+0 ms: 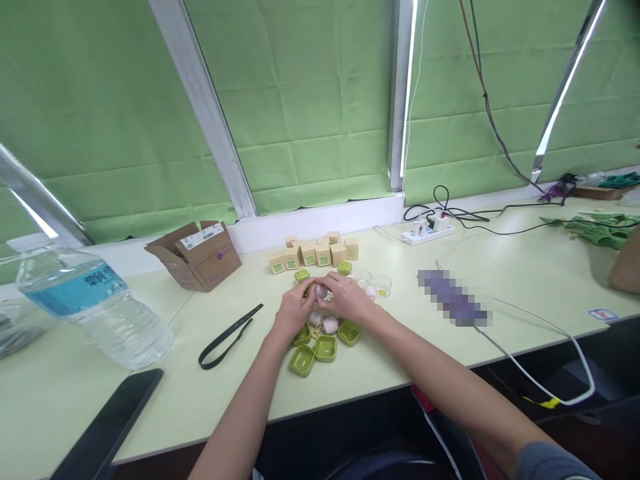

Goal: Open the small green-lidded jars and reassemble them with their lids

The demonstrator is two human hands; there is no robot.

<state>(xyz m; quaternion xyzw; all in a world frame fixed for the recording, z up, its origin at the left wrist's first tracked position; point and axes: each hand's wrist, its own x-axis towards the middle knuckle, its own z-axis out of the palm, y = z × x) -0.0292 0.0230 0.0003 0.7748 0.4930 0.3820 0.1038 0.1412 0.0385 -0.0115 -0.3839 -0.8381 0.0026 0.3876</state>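
Note:
My left hand and my right hand meet over the middle of the table, fingers closed on a small pale pink rounded piece. Its exact kind is too small to make out. Below them sit small open green cases, among them one in front, one beside it and one at the right. Another pale pink piece lies between the cases and my hands. Just beyond my fingers are more green pieces. Right of my right hand stands a clear plastic cup.
Several small tan boxes stand behind my hands. A cardboard box, black strap, water bottle and phone are at left. Rightward are a power strip, a white cable and another person's arm.

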